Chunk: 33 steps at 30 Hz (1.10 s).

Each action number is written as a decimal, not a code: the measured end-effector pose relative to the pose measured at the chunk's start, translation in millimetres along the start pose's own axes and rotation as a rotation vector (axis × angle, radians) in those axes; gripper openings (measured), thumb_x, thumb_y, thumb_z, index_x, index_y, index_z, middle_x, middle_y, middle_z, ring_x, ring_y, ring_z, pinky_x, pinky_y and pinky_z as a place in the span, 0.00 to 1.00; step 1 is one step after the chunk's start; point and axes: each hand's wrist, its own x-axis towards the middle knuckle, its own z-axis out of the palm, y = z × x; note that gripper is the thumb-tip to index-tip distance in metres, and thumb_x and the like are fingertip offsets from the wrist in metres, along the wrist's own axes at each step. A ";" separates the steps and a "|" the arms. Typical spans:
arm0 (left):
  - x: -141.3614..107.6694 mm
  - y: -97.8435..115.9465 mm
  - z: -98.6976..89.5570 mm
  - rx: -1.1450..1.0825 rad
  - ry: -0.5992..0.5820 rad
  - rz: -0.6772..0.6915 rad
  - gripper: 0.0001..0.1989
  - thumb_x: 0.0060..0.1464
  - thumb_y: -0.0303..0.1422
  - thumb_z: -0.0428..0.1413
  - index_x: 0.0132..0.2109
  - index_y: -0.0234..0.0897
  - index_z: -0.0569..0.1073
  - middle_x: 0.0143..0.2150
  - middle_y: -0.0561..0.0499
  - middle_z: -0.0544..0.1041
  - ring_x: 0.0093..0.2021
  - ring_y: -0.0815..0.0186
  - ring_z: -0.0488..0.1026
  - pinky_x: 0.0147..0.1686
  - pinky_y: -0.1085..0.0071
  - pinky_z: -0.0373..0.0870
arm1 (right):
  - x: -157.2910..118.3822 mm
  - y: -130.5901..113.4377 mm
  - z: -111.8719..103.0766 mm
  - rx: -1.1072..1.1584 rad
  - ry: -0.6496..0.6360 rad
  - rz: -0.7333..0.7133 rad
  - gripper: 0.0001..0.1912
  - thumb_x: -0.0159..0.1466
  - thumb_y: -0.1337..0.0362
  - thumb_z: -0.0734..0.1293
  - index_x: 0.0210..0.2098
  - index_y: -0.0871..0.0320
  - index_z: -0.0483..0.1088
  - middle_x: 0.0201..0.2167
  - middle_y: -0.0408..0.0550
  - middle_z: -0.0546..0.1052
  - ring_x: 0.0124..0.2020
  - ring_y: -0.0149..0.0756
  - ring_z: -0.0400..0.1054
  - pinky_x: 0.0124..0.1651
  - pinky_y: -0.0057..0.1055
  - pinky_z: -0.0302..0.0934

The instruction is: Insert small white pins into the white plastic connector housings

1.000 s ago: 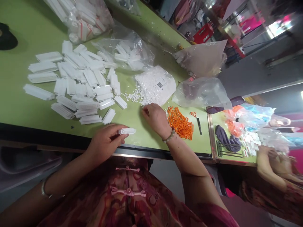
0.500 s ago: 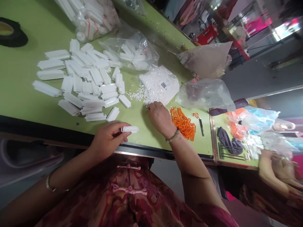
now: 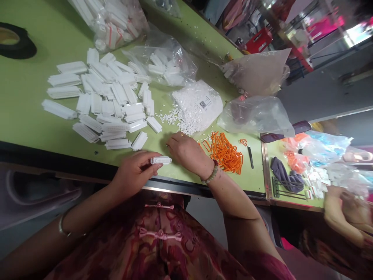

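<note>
Near the table's front edge, my left hand (image 3: 135, 171) pinches a white plastic connector housing (image 3: 162, 160), its face of small holes turned up. To the right of it, a short gap away, is my right hand (image 3: 186, 152), fingers drawn together; whatever sits at the fingertips is too small to make out. Beyond the right hand, small white pins (image 3: 186, 126) spill from a clear bag with a printed label (image 3: 203, 102). Orange plastic clips (image 3: 229, 153) lie heaped beside my right wrist. A large pile of similar white housings (image 3: 107, 101) spreads out at the left.
Bags of white parts (image 3: 116, 23) stand at the back, with clear plastic bags (image 3: 256, 112) to the right. A black pen-like tool (image 3: 250, 157) lies right of the clips. A roll of black tape (image 3: 17, 41) is at far left. Another person's arm (image 3: 338, 214) is at far right.
My right hand has moved from the small white pins toward the connector housing, leftward and nearer to me. My left hand still holds the housing in about the same place.
</note>
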 end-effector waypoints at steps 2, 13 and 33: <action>0.3 -0.6 0.2 0.000 -0.004 0.005 0.14 0.61 0.40 0.58 0.45 0.38 0.84 0.33 0.51 0.82 0.32 0.63 0.79 0.36 0.69 0.75 | 0.7 -1.0 -1.5 -0.016 -0.010 -0.015 0.10 0.75 0.74 0.64 0.39 0.62 0.77 0.39 0.55 0.78 0.40 0.41 0.66 0.47 0.37 0.61; 0.1 3.3 -0.7 -0.130 -0.008 -0.053 0.16 0.58 0.43 0.58 0.45 0.37 0.82 0.32 0.52 0.81 0.23 0.68 0.74 0.27 0.72 0.73 | -5.0 10.2 8.2 0.905 0.166 -0.014 0.04 0.70 0.65 0.71 0.37 0.56 0.75 0.32 0.40 0.72 0.32 0.29 0.61 0.37 0.31 0.58; 1.3 -3.4 -0.4 0.063 -0.046 0.033 0.12 0.62 0.40 0.55 0.33 0.40 0.74 0.27 0.53 0.76 0.30 0.65 0.75 0.34 0.71 0.70 | -9.1 -4.9 12.8 1.168 -0.057 0.048 0.04 0.67 0.66 0.72 0.36 0.57 0.74 0.31 0.38 0.71 0.31 0.27 0.60 0.36 0.29 0.58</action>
